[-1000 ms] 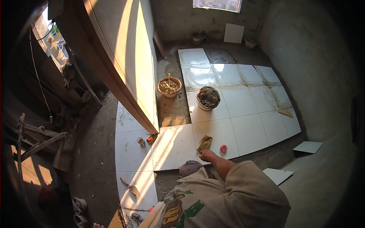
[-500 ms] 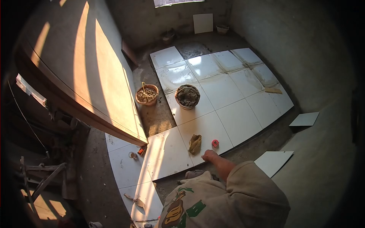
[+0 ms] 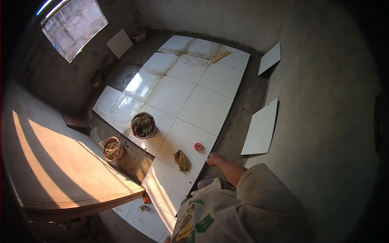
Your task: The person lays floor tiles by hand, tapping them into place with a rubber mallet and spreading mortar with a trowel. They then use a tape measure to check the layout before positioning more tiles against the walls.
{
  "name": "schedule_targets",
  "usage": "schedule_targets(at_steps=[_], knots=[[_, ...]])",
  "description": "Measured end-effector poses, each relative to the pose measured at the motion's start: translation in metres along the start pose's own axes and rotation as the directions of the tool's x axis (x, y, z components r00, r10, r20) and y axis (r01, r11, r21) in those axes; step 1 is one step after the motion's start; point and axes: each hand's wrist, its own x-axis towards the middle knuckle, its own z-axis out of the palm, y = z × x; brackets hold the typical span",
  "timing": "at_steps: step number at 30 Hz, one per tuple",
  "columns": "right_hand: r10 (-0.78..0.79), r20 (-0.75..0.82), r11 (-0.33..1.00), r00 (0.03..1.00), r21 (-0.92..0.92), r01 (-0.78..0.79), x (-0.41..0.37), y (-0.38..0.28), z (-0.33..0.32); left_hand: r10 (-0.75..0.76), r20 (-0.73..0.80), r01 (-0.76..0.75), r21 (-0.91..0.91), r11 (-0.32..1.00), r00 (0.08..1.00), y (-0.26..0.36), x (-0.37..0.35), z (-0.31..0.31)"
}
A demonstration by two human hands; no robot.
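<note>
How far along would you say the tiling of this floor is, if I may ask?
Much looks done: glossy white square tiles lie in joined rows. In hand is their near edge, where the right hand rests or hovers, seemingly holding nothing. Apparently left is the bare grey strip beside the grey wall, where two loose white tiles lean.

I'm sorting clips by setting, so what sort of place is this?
Probably a room still being built or renovated: white tiles cover only part of the rough floor, spare tiles lean against the bare wall, and a bucket holds what looks like mortar.
</note>
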Motion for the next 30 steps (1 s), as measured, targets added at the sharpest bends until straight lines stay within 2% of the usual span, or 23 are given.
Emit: schedule_targets(at_steps=[2, 6, 9, 11, 14, 18, 20, 21, 23, 24, 25, 26, 27, 29, 30], knots=[[0.090, 0.007, 0.993, 0.996, 0.072, -0.091, -0.028, 0.017, -0.015, 0.040, -0.001, -0.040, 0.082, 0.996, 0.999, 0.035, 0.019, -0.008], [0.272, -0.040, 0.946, 0.962, 0.197, -0.259, -0.048, 0.064, 0.026, 0.134, -0.018, -0.128, 0.197, 0.972, 0.991, 0.106, 0.046, -0.014], [0.350, 0.019, 0.918, 0.937, 0.191, -0.347, -0.074, 0.074, 0.063, 0.212, 0.002, -0.206, 0.236, 0.949, 0.977, 0.147, 0.066, -0.011], [0.392, 0.107, 0.860, 0.914, 0.310, -0.405, -0.112, 0.063, 0.067, 0.268, 0.028, -0.267, 0.225, 0.937, 0.963, 0.165, 0.079, -0.007], [0.393, 0.029, 0.876, 0.919, 0.293, -0.383, -0.130, 0.057, 0.102, 0.273, 0.156, -0.306, 0.259, 0.916, 0.949, 0.170, 0.079, 0.004], [0.425, 0.029, 0.843, 0.905, 0.350, -0.408, -0.165, 0.028, 0.095, 0.106, 0.291, -0.205, 0.335, 0.920, 0.951, 0.131, 0.112, 0.002], [0.333, -0.006, 0.909, 0.943, 0.269, -0.319, -0.161, 0.034, 0.110, 0.042, 0.317, -0.184, 0.433, 0.883, 0.948, 0.123, 0.092, 0.007], [0.345, -0.009, 0.905, 0.939, 0.268, -0.330, -0.171, 0.032, 0.107, 0.018, 0.341, -0.173, 0.430, 0.886, 0.940, 0.109, 0.114, 0.000], [0.231, 0.008, 0.965, 0.973, 0.128, -0.230, -0.198, 0.020, 0.088, -0.006, 0.367, -0.161, 0.422, 0.892, 0.930, 0.089, 0.143, -0.006], [0.232, 0.005, 0.965, 0.973, 0.125, -0.230, -0.195, 0.026, 0.096, -0.007, 0.353, -0.129, 0.360, 0.924, 0.935, 0.085, 0.145, -0.006], [0.315, -0.027, 0.930, 0.949, 0.208, -0.303, -0.191, 0.034, 0.108, -0.007, 0.338, -0.098, 0.292, 0.951, 0.941, 0.083, 0.147, -0.006], [0.394, -0.053, 0.885, 0.917, 0.291, -0.363, -0.186, 0.042, 0.118, -0.001, 0.338, -0.100, 0.283, 0.954, 0.941, 0.084, 0.148, -0.009], [0.388, -0.063, 0.890, 0.920, 0.286, -0.356, -0.186, 0.045, 0.119, 0.056, 0.399, -0.219, 0.375, 0.901, 0.915, 0.093, 0.137, -0.007], [0.381, 0.002, 0.896, 0.925, 0.245, -0.370, -0.189, 0.045, 0.113, 0.112, 0.461, -0.338, 0.444, 0.830, 0.880, 0.113, 0.114, -0.001], [0.376, -0.004, 0.900, 0.927, 0.242, -0.364, -0.187, 0.044, 0.110, 0.112, 0.429, -0.319, 0.449, 0.835, 0.896, 0.124, 0.102, 0.003]])
